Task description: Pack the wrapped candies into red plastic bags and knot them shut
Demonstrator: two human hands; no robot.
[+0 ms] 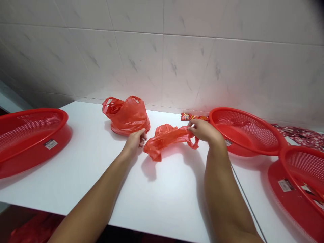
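My right hand pinches a crumpled, thin red plastic bag by its handle end. The bag stretches leftward just above the white table, casting a shadow, and looks flat and unfilled. My left hand is beside the bag's left end, its fingers loosely curled and slightly apart, with nothing visible in them. Behind that hand stands a second red carrier bag, bulging at the bottom, its handles up. The left thumb overlaps its lower right edge; whether they touch is unclear.
Small red packets lie against the tiled wall. A red mesh basket stands at left. To the right are another red basket and a nearer basket with packets inside. A table seam runs beside my right arm.
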